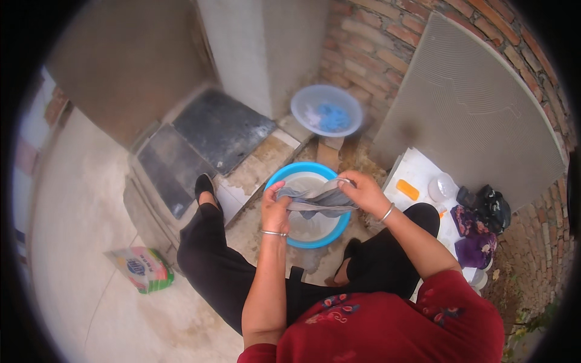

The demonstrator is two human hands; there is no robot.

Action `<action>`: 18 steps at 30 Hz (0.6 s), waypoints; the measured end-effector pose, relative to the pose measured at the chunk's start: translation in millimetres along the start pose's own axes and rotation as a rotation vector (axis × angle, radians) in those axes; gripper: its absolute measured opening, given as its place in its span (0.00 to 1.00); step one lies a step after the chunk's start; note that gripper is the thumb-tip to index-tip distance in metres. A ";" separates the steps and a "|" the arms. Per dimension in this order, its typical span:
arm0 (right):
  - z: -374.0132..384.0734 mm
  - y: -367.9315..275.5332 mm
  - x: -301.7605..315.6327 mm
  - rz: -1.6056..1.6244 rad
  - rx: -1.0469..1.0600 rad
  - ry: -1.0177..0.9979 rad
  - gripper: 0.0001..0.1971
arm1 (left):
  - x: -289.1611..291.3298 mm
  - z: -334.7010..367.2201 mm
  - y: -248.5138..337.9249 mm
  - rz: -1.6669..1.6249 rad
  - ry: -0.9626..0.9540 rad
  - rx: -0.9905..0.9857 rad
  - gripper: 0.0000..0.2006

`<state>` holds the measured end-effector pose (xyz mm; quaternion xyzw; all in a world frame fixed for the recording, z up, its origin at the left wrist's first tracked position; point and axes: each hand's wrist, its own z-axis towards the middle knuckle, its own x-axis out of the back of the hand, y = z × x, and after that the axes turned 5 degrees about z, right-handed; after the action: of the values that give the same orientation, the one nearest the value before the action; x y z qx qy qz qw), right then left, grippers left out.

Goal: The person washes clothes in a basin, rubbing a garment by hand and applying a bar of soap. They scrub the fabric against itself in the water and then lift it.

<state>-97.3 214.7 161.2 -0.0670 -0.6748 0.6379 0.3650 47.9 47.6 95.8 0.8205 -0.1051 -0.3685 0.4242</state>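
Observation:
A wet-looking grey cloth [321,202] is stretched between my two hands, above a basin with a blue rim [315,244] that holds cloudy water. My left hand [276,210] grips the cloth's left end, its fingers closed and the thumb raised. On the other side, my right hand [365,192] pinches the cloth's right edge between thumb and fingers. Folds hide what kind of garment or rag it is. The basin stands on the ground between my feet.
A pale basin [298,109] with blue and white cloths stands beyond, near the brick wall. To the right, a white board [417,162] bears an orange bar [408,190], a clear bowl [442,187] and dark patterned cloths [475,248]. A detergent bag [142,269] lies left, near dark slabs [224,130].

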 end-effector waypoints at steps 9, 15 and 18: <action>1.2 4.4 11.0 0.674 -0.321 0.313 0.09 | -2.6 -5.9 -1.3 0.151 -0.155 0.119 0.14; -2.4 -2.4 11.4 0.547 -0.226 0.321 0.09 | -2.2 -5.7 -0.2 -0.117 -0.286 0.140 0.16; -5.9 3.6 15.4 0.533 -0.227 0.220 0.11 | -3.5 -8.8 0.7 -0.267 -0.276 0.120 0.14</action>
<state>-106.3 228.7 163.7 -0.3508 -0.6569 0.6205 0.2460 51.7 54.3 101.5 0.7927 -0.0746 -0.5235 0.3033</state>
